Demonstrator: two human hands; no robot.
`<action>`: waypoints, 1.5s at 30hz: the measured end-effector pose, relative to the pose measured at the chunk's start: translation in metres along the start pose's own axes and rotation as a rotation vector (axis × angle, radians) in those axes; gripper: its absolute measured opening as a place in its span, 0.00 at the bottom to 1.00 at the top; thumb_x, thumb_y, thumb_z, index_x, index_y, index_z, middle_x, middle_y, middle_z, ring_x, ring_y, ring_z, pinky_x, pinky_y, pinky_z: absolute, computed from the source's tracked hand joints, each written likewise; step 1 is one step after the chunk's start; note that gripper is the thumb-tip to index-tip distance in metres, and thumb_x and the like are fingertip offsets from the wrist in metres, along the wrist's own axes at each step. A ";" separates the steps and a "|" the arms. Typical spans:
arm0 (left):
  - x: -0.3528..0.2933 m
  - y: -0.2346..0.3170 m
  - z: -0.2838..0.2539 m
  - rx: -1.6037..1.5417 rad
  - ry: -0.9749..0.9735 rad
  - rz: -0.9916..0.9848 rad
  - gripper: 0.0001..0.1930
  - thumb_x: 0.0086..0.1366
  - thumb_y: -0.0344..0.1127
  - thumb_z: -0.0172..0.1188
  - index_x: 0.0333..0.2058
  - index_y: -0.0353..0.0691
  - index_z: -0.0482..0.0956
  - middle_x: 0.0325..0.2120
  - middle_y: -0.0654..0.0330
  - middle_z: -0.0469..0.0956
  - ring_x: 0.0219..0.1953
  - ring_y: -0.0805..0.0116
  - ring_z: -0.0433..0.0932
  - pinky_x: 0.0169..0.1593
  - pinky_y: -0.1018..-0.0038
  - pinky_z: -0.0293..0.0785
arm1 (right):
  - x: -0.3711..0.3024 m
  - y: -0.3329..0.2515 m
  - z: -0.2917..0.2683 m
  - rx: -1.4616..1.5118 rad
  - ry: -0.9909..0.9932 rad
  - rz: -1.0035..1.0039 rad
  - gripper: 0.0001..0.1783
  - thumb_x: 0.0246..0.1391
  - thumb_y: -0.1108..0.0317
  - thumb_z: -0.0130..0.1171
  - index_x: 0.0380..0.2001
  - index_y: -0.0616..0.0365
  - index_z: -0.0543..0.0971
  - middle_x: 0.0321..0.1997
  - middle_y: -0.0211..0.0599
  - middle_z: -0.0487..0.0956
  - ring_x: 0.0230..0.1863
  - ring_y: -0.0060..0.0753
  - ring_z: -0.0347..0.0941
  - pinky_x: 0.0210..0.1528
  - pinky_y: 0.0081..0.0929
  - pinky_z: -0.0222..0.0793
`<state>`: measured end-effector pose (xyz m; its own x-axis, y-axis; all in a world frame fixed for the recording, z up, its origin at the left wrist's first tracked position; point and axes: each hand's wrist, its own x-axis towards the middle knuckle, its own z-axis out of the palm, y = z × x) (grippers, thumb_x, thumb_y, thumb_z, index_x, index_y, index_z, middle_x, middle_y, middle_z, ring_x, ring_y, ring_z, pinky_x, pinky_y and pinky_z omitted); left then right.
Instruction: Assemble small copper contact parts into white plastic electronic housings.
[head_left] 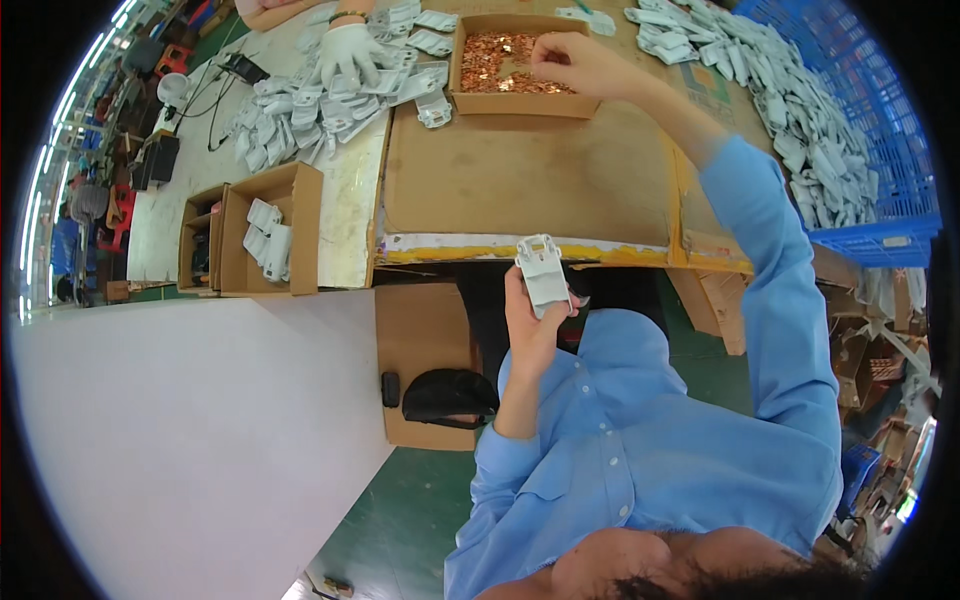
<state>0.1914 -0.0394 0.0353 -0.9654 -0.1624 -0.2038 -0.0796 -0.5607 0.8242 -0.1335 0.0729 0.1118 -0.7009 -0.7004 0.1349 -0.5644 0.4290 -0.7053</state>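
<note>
My left hand (532, 330) is closed around a white plastic housing (544, 280), held upright just off the table's near edge. The housing has a clip-like frame at its top end. My right hand (578, 66) reaches over the far part of the table into a shallow cardboard box (525, 104). Small copper-coloured metal pieces (492, 62) cover the bottom of that box. The right fingertips are pinched together low among the pieces; whatever is between them is too small to make out.
A co-worker's white-gloved hand (350, 55) rests on a heap of white housings (300, 118) at far left. More housings (800, 120) lie by a blue crate (880, 235) on the right. An open carton (306, 230) holding several housings stands at the left table edge.
</note>
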 end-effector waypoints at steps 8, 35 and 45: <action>0.009 0.024 0.051 0.200 -0.137 0.060 0.30 0.54 0.21 0.53 0.56 0.36 0.54 0.41 0.52 0.72 0.31 0.67 0.77 0.32 0.73 0.76 | -0.171 -0.116 0.012 0.158 -0.034 -0.009 0.04 0.55 0.69 0.57 0.32 0.56 0.75 0.24 0.36 0.75 0.23 0.36 0.71 0.27 0.31 0.67; -0.021 0.004 0.088 0.273 -0.221 0.023 0.19 0.66 0.31 0.48 0.55 0.34 0.64 0.41 0.56 0.77 0.34 0.74 0.77 0.36 0.78 0.75 | -0.253 -0.107 0.032 0.193 0.224 0.173 0.14 0.49 0.66 0.66 0.35 0.57 0.72 0.28 0.33 0.71 0.24 0.30 0.68 0.26 0.27 0.66; -0.026 0.002 0.085 0.344 -0.117 0.074 0.13 0.70 0.35 0.47 0.48 0.34 0.71 0.30 0.59 0.79 0.24 0.76 0.78 0.27 0.80 0.73 | -0.255 -0.115 0.045 0.177 0.233 0.129 0.12 0.52 0.67 0.61 0.36 0.59 0.71 0.28 0.38 0.73 0.26 0.35 0.71 0.28 0.30 0.69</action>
<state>0.1947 0.0328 0.0872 -0.9919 -0.0876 -0.0917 -0.0682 -0.2415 0.9680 0.1296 0.1765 0.1268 -0.8544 -0.4883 0.1778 -0.3939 0.3853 -0.8345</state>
